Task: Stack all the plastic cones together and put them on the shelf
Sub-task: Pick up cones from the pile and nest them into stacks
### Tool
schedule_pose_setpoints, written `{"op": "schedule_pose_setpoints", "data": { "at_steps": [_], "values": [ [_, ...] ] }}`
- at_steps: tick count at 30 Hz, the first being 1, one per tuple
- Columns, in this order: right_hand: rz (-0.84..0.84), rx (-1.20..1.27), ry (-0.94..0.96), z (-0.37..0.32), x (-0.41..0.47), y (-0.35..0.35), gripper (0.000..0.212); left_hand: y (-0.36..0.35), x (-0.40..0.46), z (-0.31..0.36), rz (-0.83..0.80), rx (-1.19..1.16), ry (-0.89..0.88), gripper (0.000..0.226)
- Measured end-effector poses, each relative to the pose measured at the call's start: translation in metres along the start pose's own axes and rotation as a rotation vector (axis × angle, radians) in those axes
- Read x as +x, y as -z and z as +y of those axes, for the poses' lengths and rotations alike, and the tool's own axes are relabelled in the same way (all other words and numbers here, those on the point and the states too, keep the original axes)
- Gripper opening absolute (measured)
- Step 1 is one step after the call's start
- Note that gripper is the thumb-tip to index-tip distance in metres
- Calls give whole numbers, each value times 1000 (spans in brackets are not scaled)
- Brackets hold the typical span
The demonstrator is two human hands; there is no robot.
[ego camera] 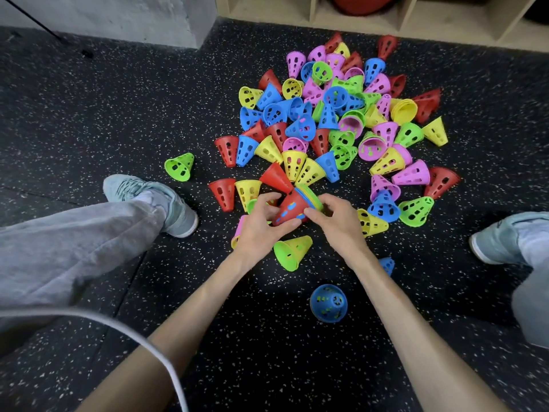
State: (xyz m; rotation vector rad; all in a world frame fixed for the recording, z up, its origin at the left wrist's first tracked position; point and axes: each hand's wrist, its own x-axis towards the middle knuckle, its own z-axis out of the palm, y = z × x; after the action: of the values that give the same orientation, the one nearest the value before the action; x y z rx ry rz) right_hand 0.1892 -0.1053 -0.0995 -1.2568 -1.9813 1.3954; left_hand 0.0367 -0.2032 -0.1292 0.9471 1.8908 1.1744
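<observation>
Head view, one item set: plastic cones, perforated, in red, yellow, blue, green, pink. Your left hand (261, 224) and right hand (335, 221) both close on the stack (292, 208), a red cone outermost with blue showing through its holes and several coloured rims layered at its wide end. The stack lies near centre, just above the floor (118, 114), its long axis tilted: narrow end toward you and left, wide mouth away and right. Left fingers wrap the narrow end; right fingers pinch the rims. The pile (335, 114) spreads far and right of your hands, cones lying on their sides and pointing every way, some already nested in pairs. Strays: a green cone (180, 167) far left, on its side; a yellow-green pair (292, 251) just near your hands, mouth toward you and left; a blue cone (328, 303) near, standing on its mouth with the tip up. The shelf (315, 13) runs along the far edge, well apart from the stack. Handling, judged: light, thin-walled, somewhat springy, smooth; the holes give fingertip purchase. Take each cone by the rim or mid-wall, align mouth over tip, press lightly; a hard push may jam them. A long stack could flex or slide apart, so support both ends. Stacking looks barely begun.
</observation>
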Motion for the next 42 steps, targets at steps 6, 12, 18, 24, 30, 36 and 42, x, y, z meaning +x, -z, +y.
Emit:
{"op": "schedule_pose_setpoints", "data": {
  "at_steps": [6, 12, 18, 24, 30, 36, 42],
  "values": [
    [200, -7, -126, 26, 0, 10, 12, 5, 16, -19, 24, 183, -18, 61],
    [243, 8, -149, 39, -5, 18, 11, -8, 44, -11, 113, 714, -386, 41],
    [246, 10, -156, 47, -9, 21, 8, -15, 70, -22, -227, 1129, -294, 69],
    [276, 45, -164, 44, -10, 24, 8, -8, 62, -33, -148, 933, -333, 54],
    [337, 82, -144, 32, -8, 30, 7, -13, 40, -20, -77, 691, -311, 72],
    [234, 87, -92, 24, -13, 29, 3, -19, 29, -4, -174, 529, -269, 79],
    [180, 87, -67, 23, -17, 34, 7, -25, 21, 14, -186, 433, -264, 70]
  ]
}}
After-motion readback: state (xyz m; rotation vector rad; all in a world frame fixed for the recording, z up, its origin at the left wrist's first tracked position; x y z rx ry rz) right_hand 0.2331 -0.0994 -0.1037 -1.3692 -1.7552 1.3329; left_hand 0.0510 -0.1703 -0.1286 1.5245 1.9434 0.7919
